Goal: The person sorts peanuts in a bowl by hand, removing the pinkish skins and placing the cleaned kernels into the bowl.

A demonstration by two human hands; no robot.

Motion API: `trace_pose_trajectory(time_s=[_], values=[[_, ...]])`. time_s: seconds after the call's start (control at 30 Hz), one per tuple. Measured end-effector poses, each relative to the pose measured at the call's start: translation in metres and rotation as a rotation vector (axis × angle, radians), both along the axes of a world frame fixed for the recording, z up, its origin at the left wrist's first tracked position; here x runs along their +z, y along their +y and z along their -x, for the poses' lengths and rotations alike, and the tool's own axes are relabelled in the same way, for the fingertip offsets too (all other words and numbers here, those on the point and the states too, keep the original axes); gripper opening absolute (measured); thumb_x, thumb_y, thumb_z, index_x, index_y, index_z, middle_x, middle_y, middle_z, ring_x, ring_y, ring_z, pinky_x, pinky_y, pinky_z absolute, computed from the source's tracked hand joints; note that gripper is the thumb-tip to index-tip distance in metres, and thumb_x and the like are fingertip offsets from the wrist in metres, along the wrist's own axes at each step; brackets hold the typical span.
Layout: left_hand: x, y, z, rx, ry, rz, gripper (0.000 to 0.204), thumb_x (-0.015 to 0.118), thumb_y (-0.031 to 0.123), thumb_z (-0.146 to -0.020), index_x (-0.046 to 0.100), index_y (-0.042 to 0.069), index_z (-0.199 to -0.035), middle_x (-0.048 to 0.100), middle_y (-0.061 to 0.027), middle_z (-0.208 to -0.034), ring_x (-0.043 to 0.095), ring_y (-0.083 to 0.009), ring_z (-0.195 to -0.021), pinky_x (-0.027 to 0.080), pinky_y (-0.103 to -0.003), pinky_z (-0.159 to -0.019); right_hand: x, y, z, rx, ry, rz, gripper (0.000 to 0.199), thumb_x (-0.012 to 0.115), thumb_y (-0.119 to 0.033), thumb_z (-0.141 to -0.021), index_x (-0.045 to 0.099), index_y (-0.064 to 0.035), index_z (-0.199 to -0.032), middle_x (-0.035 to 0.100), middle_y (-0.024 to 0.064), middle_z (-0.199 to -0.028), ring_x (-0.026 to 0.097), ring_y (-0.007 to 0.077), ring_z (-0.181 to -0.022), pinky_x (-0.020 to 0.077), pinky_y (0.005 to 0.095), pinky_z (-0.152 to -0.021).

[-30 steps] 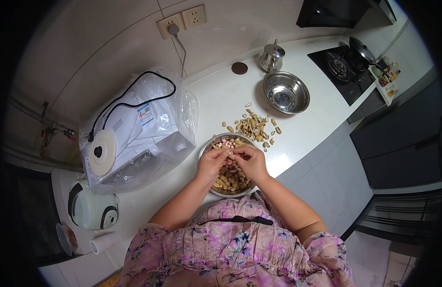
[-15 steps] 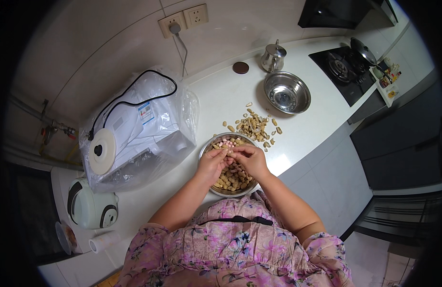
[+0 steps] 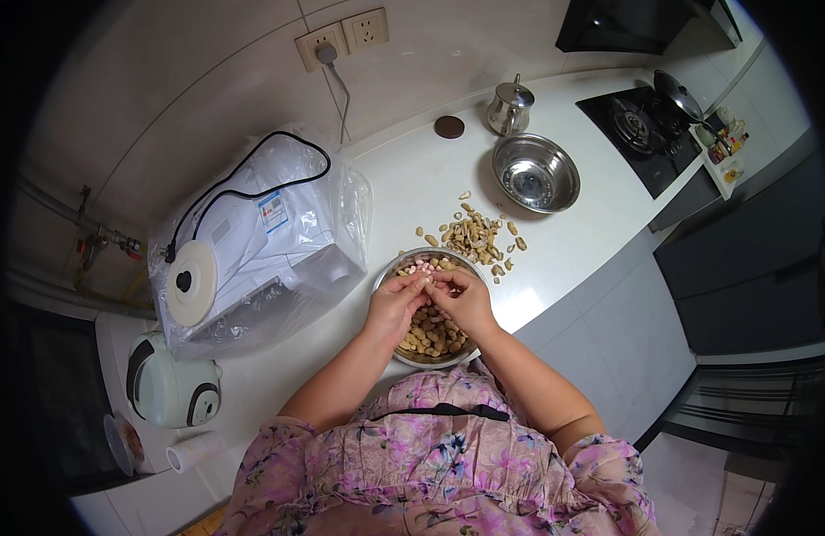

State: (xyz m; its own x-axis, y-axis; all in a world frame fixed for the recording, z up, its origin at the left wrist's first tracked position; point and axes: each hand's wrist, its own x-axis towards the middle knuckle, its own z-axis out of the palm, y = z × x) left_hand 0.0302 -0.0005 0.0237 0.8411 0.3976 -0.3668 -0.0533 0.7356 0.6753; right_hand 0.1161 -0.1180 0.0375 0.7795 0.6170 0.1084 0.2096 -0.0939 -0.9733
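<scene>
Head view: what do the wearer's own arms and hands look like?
The left hand and right hand are ungloved, and both wrists look bare. The forearms are uncovered up to loose sleeves ending around the elbows, in dusty-pink fabric with a purple and blue floral print. Any small rings are too fine to make out.

The wide fisheye on the person's head looks steeply down over the pink floral-print fabric blouse [image 3: 430, 456], facing the bare left hand [image 3: 393, 308] and bare right hand [image 3: 466, 304] from near, the long glossy white countertop [image 3: 412, 183] beyond.
</scene>
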Motion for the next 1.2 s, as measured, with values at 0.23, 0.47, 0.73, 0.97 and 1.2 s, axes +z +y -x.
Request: trace_pose_trajectory(time_s=[0.23, 0.47, 0.73, 0.97, 1.2], values=[[-0.005, -0.012, 0.0, 0.076, 0.103, -0.554, 0.017, 0.059, 0.005, -0.082, 0.061, -0.003, -0.097, 0.063, -0.0104, -0.091, 0.061, -0.0184, -0.082, 0.049, -0.028, -0.076, -0.004, 0.002, 0.004, -0.026, 0.106, 0.025, 0.018, 0.066, -0.007, -0.071, 0.062, 0.0037, -0.085, 0.057, 0.0035, -0.071, 0.053, 0.0077, -0.061, 0.0447, 0.0196, -0.057], [0.009, -0.018, -0.001, 0.185, 0.049, -1.373, 0.017, 0.057, 0.004, -0.08, 0.062, 0.0, -0.096, 0.062, -0.0149, -0.09, 0.06, -0.0282, -0.083, 0.047, -0.033, -0.075, -0.012, 0.011, 0.01, -0.054, 0.334, -0.094, 0.01, 0.059, -0.003, -0.076, 0.055, 0.0013, -0.085, 0.058, 0.003, -0.069, 0.053, 0.0069, -0.057, 0.0433, 0.0186, -0.052], [0.006, -0.018, -0.001, 0.157, 0.084, -1.277, 0.017, 0.055, 0.004, -0.081, 0.062, 0.0, -0.096, 0.063, -0.0146, -0.091, 0.061, -0.0262, -0.083, 0.047, -0.031, -0.074, -0.017, 0.012, 0.01, -0.049, 0.473, -0.109, 0.007, 0.058, -0.002, -0.077, 0.052, -0.0006, -0.081, 0.057, 0.0038, -0.066, 0.052, 0.0075, -0.055, 0.0415, 0.0196, -0.048], [-0.002, -0.012, 0.001, 0.029, 0.098, -0.798, 0.018, 0.051, 0.009, -0.088, 0.061, -0.002, -0.098, 0.062, -0.0091, -0.086, 0.058, -0.0149, -0.075, 0.047, -0.025, -0.069, -0.008, 0.002, -0.004, 0.074, 0.718, -0.096, 0.005, 0.057, -0.002, -0.077, 0.056, -0.0022, -0.082, 0.058, 0.0023, -0.067, 0.053, 0.0072, -0.055, 0.0427, 0.0194, -0.049], [0.0, -0.004, -0.002, 0.016, 0.07, -0.067, 0.019, 0.045, 0.013, -0.092, 0.057, -0.001, -0.096, 0.058, -0.0051, -0.083, 0.052, -0.0114, -0.07, 0.045, -0.023, -0.065, -0.02, -0.01, -0.015, 0.14, 1.093, -0.245, 0.012, 0.044, -0.007, -0.084, 0.055, -0.0033, -0.088, 0.057, 0.0039, -0.075, 0.054, 0.0097, -0.064, 0.0447, 0.02, -0.055]])
